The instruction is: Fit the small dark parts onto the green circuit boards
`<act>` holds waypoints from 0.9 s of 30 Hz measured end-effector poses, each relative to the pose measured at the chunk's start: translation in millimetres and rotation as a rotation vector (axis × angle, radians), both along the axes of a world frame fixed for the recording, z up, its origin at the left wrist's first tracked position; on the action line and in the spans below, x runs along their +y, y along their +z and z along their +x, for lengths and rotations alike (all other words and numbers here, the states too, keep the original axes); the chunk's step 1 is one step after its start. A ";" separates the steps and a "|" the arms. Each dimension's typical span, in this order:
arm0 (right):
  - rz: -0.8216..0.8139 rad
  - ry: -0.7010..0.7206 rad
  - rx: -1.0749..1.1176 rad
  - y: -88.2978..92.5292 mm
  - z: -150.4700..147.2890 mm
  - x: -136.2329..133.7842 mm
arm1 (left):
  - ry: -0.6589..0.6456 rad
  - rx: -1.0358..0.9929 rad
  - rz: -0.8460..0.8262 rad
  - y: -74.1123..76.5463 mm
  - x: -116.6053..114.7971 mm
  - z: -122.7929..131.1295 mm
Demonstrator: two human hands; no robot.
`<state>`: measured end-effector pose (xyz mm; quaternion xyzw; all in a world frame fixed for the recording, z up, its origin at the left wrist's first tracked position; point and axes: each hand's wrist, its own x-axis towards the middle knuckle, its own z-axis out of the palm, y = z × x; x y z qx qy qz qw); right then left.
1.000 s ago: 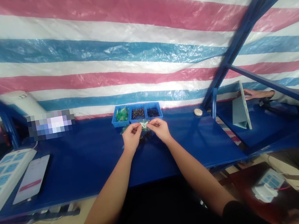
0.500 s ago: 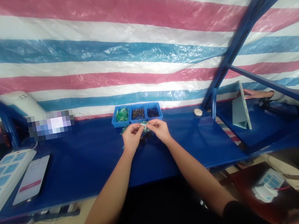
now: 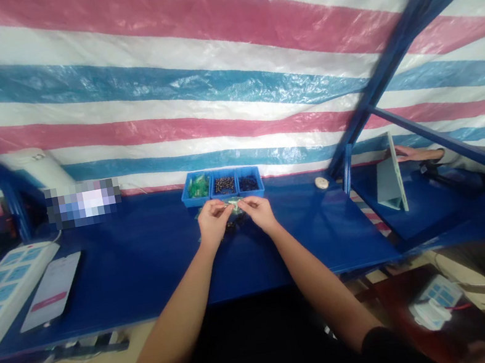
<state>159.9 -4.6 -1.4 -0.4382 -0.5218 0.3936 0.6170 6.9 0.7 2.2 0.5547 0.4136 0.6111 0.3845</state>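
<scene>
My left hand [image 3: 213,219] and my right hand [image 3: 257,211] meet over the table, fingertips pinched on a small, clear-greenish plastic piece [image 3: 235,206]; it may be a little bag, but its kind is too small to make out. Under and between the hands lie some dark small parts [image 3: 230,227], partly hidden. Just behind stands a blue three-part bin [image 3: 190,202]. Its left compartment holds green pieces [image 3: 199,186], the middle one brass-and-dark small parts [image 3: 225,184], and the right one black small parts [image 3: 249,183].
On the blue table [image 3: 146,273] are a phone [image 3: 50,291] and a white power strip [image 3: 5,289] at left. A round pale object [image 3: 321,182] lies at right. Beyond a blue frame post [image 3: 348,169], another person's hand [image 3: 416,152] is by a propped tablet [image 3: 390,180].
Both hands stay almost in place, still pinching the small plastic piece. The fingers have shifted only slightly.
</scene>
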 end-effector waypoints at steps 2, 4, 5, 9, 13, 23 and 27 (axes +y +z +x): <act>0.003 0.005 -0.010 0.3 -0.3 0.0 | 0.023 0.011 0.012 -1.0 0.8 -0.8; 0.013 0.000 -0.031 0.9 -0.2 0.0 | 0.035 0.020 0.004 -1.6 1.2 -1.5; 0.026 -0.012 -0.043 1.3 0.1 0.0 | 0.036 0.026 -0.006 -1.6 1.2 -1.8; 0.086 -0.061 -0.098 2.3 1.5 -0.4 | 0.016 0.069 -0.034 0.3 0.9 -2.6; 0.087 -0.044 -0.102 2.2 0.8 -0.5 | 0.015 0.118 -0.013 1.7 0.6 -2.9; -0.005 0.028 0.068 2.8 -1.6 -0.8 | -0.039 0.241 0.034 -3.0 -1.3 -2.8; 0.019 0.052 0.123 3.6 -2.1 -2.3 | -0.066 0.268 0.035 -4.3 -1.0 -4.0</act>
